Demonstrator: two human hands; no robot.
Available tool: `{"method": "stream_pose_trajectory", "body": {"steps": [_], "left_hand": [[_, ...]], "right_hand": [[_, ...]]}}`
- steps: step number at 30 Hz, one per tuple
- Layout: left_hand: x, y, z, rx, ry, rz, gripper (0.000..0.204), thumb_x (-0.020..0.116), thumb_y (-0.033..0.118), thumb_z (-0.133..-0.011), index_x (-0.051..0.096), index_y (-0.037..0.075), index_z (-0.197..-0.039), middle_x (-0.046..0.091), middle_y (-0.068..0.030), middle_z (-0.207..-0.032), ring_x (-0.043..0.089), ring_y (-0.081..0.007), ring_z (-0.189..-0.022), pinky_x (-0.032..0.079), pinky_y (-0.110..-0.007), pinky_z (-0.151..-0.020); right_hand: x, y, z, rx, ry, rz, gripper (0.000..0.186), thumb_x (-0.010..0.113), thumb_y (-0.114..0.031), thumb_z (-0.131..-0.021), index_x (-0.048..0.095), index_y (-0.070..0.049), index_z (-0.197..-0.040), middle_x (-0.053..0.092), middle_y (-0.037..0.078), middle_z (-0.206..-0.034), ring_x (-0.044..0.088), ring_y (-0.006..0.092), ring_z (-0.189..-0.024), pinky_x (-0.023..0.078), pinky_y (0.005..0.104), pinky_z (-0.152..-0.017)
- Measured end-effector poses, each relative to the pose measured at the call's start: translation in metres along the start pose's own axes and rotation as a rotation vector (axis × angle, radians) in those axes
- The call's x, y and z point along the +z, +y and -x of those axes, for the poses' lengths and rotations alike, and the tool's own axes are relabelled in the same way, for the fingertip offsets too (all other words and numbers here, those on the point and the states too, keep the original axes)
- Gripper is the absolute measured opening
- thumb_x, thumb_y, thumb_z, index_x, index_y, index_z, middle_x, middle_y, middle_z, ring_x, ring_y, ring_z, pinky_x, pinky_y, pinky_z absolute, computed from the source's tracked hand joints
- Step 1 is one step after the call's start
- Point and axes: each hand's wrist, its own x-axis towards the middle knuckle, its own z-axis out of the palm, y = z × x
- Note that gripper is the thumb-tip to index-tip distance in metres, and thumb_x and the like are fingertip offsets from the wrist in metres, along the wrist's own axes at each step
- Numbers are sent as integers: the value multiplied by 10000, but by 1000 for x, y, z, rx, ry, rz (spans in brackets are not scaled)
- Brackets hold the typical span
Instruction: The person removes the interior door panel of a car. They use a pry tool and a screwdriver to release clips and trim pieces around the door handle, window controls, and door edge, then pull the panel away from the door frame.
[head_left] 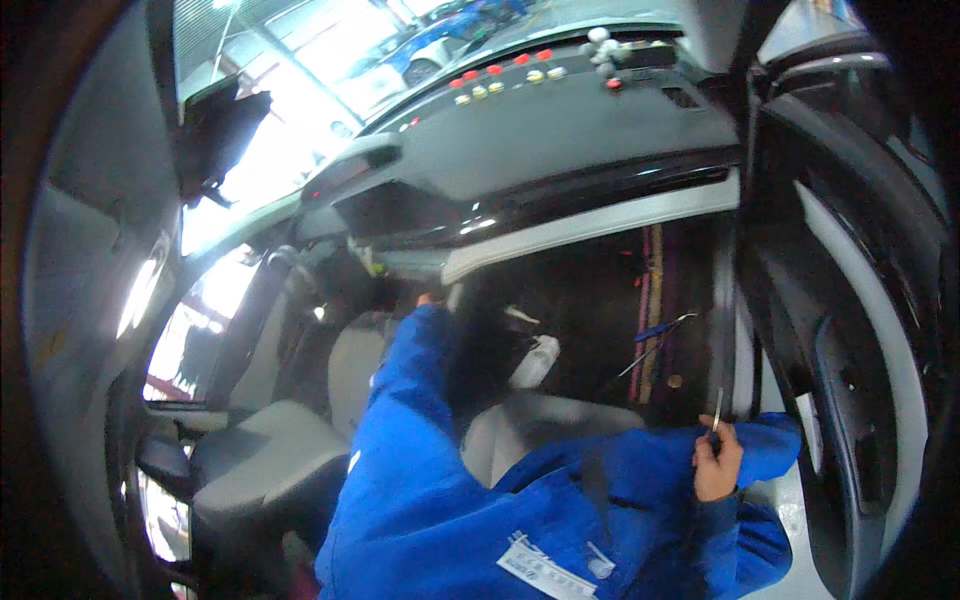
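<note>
At the lower right, my right hand (718, 468) is closed around a screwdriver-like tool (718, 408). Its thin metal shaft points up, beside the door sill. My left arm stretches forward in a blue sleeve. My left hand (428, 299) is at the centre console, by the end of the pale dashboard trim (580, 228); its fingers are too small and dark to read. Between the arms lies the dark footwell (580, 290). On its floor are a blue-handled tool (655, 330) with a hooked metal end and a crumpled white wrapper or bag (535, 362).
Small red, white and yellow figures line the dashboard top (560, 125). The door (840, 330) stands open at my right. A grey seat edge (530, 420) is close in front of me. The other seat (265, 455) is at the left. A small round disc (675, 381) lies near the sill.
</note>
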Motion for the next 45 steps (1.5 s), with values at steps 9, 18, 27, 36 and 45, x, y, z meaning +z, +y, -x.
{"method": "stream_pose_trajectory", "body": {"steps": [9, 18, 27, 36, 45], "left_hand": [[-36, 85, 17, -431, 155, -176, 356, 688, 174, -931, 703, 63, -1269, 747, -167, -1170, 700, -299, -1121, 542, -438, -977], [-18, 16, -14, -286, 215, -50, 507, 722, 469, -882, 716, 107, -1237, 724, -226, -1172, 682, -404, -1121, 532, -476, -943], [35, 272, 163, 391, 798, 69, 204, 723, 153, -897, 682, -1, -770, 633, -178, -724, 600, -277, -633, 495, -387, -612], [161, 520, 280, 103, -909, 1013, 385, 577, 303, -1062, 651, -30, -1239, 710, -95, -1139, 647, -154, -1013, 530, -303, -868], [340, 440, 169, 43, -594, 212, 366, 587, 336, -1044, 710, -7, -1073, 726, -119, -953, 672, -197, -858, 531, -315, -772]], "right_hand": [[5, -5, 0, -168, 56, 43, 320, 620, 3, -811, 726, -12, -1112, 619, 133, -908, 585, 223, -778, 468, 345, -722], [-2, -9, 0, -76, 39, 68, 336, 620, -24, -811, 712, -19, -1134, 657, 235, -1046, 641, 409, -1000, 510, 421, -894], [12, -18, 6, -174, 309, 116, 372, 662, 9, -823, 676, 3, -1195, 607, 214, -1077, 615, 390, -985, 522, 414, -852], [27, 0, -3, -135, 264, 255, 461, 743, 1, -795, 635, 3, -1243, 623, 207, -1162, 629, 407, -1029, 535, 426, -901], [16, 25, 13, -143, 270, 352, 424, 749, -27, -785, 648, 14, -1194, 622, 211, -1159, 617, 405, -985, 536, 435, -861]]}}
